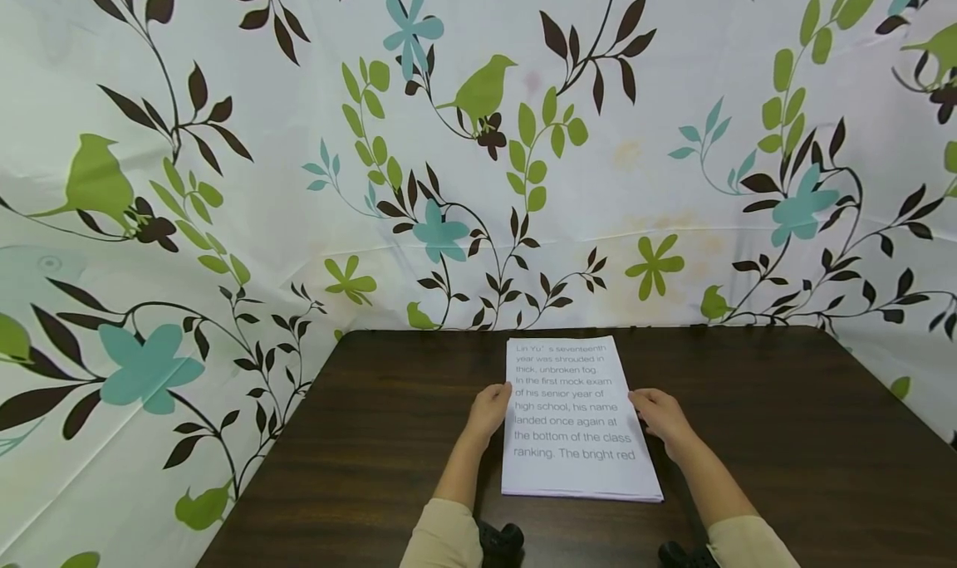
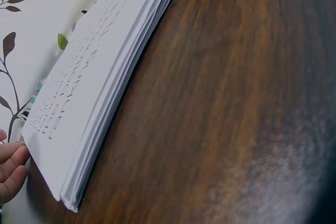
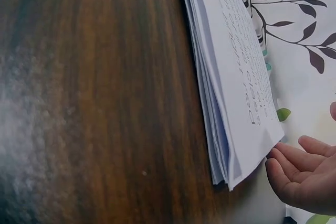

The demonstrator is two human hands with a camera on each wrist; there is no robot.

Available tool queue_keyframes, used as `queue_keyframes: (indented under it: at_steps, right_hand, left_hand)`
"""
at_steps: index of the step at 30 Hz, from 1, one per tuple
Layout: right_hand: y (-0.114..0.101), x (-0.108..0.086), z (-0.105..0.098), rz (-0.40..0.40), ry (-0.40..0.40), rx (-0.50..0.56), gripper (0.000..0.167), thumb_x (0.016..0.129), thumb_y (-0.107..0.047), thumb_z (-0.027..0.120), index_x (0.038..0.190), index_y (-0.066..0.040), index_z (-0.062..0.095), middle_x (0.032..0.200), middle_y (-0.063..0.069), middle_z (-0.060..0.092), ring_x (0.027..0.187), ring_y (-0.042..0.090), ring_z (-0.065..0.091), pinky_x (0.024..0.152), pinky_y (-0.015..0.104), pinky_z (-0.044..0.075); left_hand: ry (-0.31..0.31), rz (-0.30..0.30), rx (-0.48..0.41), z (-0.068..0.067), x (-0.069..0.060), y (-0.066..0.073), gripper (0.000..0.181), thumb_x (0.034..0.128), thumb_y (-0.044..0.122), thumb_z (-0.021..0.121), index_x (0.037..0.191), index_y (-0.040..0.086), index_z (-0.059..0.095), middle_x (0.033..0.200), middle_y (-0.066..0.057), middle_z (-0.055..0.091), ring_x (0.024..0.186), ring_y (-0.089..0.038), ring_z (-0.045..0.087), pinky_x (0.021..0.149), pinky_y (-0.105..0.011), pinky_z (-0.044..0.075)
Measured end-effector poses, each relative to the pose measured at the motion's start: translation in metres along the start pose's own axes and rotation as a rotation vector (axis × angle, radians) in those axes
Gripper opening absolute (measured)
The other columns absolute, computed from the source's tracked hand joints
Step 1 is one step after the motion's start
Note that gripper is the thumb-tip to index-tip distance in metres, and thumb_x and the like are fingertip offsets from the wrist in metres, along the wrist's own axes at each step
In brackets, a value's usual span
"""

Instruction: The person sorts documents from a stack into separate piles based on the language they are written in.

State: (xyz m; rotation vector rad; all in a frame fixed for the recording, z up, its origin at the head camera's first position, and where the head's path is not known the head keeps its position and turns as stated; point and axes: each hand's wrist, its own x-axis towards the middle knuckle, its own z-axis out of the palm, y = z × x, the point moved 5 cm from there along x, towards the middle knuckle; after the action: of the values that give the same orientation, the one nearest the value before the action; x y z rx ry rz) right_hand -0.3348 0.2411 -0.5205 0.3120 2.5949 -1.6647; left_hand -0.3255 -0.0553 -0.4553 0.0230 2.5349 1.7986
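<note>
A stack of white sheets [image 1: 568,468] with large printed text lies over the dark table, its top page facing up. At its left edge, the left hand [image 1: 489,410] grips the side with bent fingers. On the opposite edge the right hand [image 1: 661,418] holds the paper by its fingertips. The left wrist view shows the stack [image 2: 84,114] from the side, with the left hand's fingers [image 2: 13,171] at its edge. In the right wrist view the sheets [image 3: 241,145] fan slightly apart, and the right fingers [image 3: 294,171] meet the far corner; their undersides are partly hidden.
The brown wooden table [image 1: 389,418] extends on both sides of the stack. Behind it hangs a white cloth [image 1: 284,136] printed with leaves, birds and flowers. Dark wrist devices [image 1: 503,543] show beside the light sleeves [image 1: 444,535].
</note>
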Motion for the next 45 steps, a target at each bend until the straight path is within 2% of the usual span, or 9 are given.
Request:
queue_keyframes:
  at_steps: [5, 10, 17, 21, 24, 28, 31, 38, 45]
  right_hand:
    - [0.0, 0.001, 0.0, -0.025, 0.007, -0.018, 0.068, 0.083, -0.055, 0.038, 0.121, 0.001, 0.04, 0.12, 0.02, 0.041, 0.107, 0.035, 0.041, 0.082, 0.049, 0.037]
    - [0.001, 0.008, 0.0, -0.049, 0.033, -0.048, 0.067, 0.082, -0.056, 0.038, 0.12, -0.001, 0.042, 0.117, 0.017, 0.044, 0.105, 0.033, 0.041, 0.085, 0.051, 0.033]
    - [0.005, 0.012, 0.005, -0.008, 0.07, 0.102, 0.063, 0.084, -0.051, 0.041, 0.123, -0.002, 0.04, 0.116, 0.016, 0.045, 0.1, 0.029, 0.046, 0.074, 0.039, 0.044]
    - [-0.01, -0.008, 0.005, 0.05, 0.093, 0.179, 0.048, 0.088, -0.034, 0.044, 0.123, 0.0, 0.04, 0.117, 0.019, 0.043, 0.1, 0.03, 0.046, 0.062, 0.027, 0.047]
    - [-0.032, -0.032, 0.002, 0.063, 0.102, 0.183, 0.041, 0.089, -0.02, 0.044, 0.121, 0.006, 0.04, 0.117, 0.025, 0.041, 0.1, 0.033, 0.044, 0.066, 0.031, 0.046]
    - [-0.052, -0.055, 0.001, 0.068, 0.106, 0.194, 0.04, 0.086, -0.008, 0.043, 0.118, 0.015, 0.039, 0.112, 0.03, 0.042, 0.096, 0.035, 0.045, 0.071, 0.038, 0.043]
    - [-0.054, -0.06, 0.001, 0.093, 0.124, 0.208, 0.036, 0.084, -0.005, 0.043, 0.114, 0.016, 0.042, 0.104, 0.028, 0.047, 0.086, 0.03, 0.05, 0.064, 0.03, 0.045]
    - [-0.049, -0.06, 0.003, 0.098, 0.15, 0.188, 0.031, 0.085, -0.007, 0.046, 0.106, 0.015, 0.049, 0.092, 0.023, 0.052, 0.074, 0.024, 0.052, 0.057, 0.028, 0.045]
    - [-0.049, -0.06, 0.003, 0.106, 0.17, 0.142, 0.03, 0.086, -0.013, 0.046, 0.102, 0.012, 0.053, 0.09, 0.019, 0.052, 0.074, 0.024, 0.05, 0.056, 0.028, 0.043]
  left_hand:
    - [-0.016, 0.011, -0.031, 0.0, -0.001, 0.001, 0.054, 0.0893, 0.039, 0.04, 0.111, -0.009, 0.05, 0.1, -0.018, 0.056, 0.1, -0.033, 0.048, 0.085, -0.046, 0.037]
    - [-0.016, 0.021, -0.05, 0.0, -0.002, 0.003, 0.049, 0.0903, 0.035, 0.04, 0.111, -0.008, 0.051, 0.096, -0.017, 0.057, 0.096, -0.032, 0.05, 0.085, -0.046, 0.037]
    - [0.009, 0.028, -0.058, 0.0, -0.002, 0.007, 0.046, 0.0901, 0.033, 0.041, 0.11, -0.006, 0.053, 0.093, -0.017, 0.058, 0.092, -0.03, 0.052, 0.083, -0.045, 0.038]
    - [0.024, 0.026, -0.071, -0.001, -0.001, 0.006, 0.044, 0.0902, 0.031, 0.041, 0.109, -0.007, 0.053, 0.092, -0.017, 0.058, 0.091, -0.031, 0.052, 0.083, -0.045, 0.038]
    - [0.049, 0.022, -0.096, -0.001, -0.001, 0.005, 0.041, 0.0887, 0.023, 0.045, 0.111, -0.01, 0.05, 0.098, -0.021, 0.056, 0.094, -0.033, 0.051, 0.083, -0.044, 0.039]
    - [0.078, -0.017, -0.197, 0.0, 0.0, -0.001, 0.043, 0.0819, 0.006, 0.051, 0.116, -0.018, 0.039, 0.104, -0.028, 0.052, 0.091, -0.033, 0.054, 0.076, -0.04, 0.045]
    - [0.086, -0.054, -0.247, 0.001, 0.0, -0.005, 0.045, 0.0777, -0.001, 0.052, 0.116, -0.021, 0.037, 0.098, -0.029, 0.054, 0.078, -0.031, 0.059, 0.067, -0.036, 0.049]
    - [0.05, -0.043, -0.123, 0.004, -0.004, -0.01, 0.022, 0.0741, -0.004, 0.056, 0.093, -0.015, 0.059, 0.075, -0.014, 0.06, 0.057, -0.016, 0.055, 0.05, -0.029, 0.047]
    - [0.095, -0.02, -0.102, 0.0, -0.003, -0.012, 0.013, 0.0703, -0.005, 0.056, 0.08, -0.01, 0.063, 0.066, -0.011, 0.059, 0.05, -0.014, 0.052, 0.044, -0.025, 0.044]
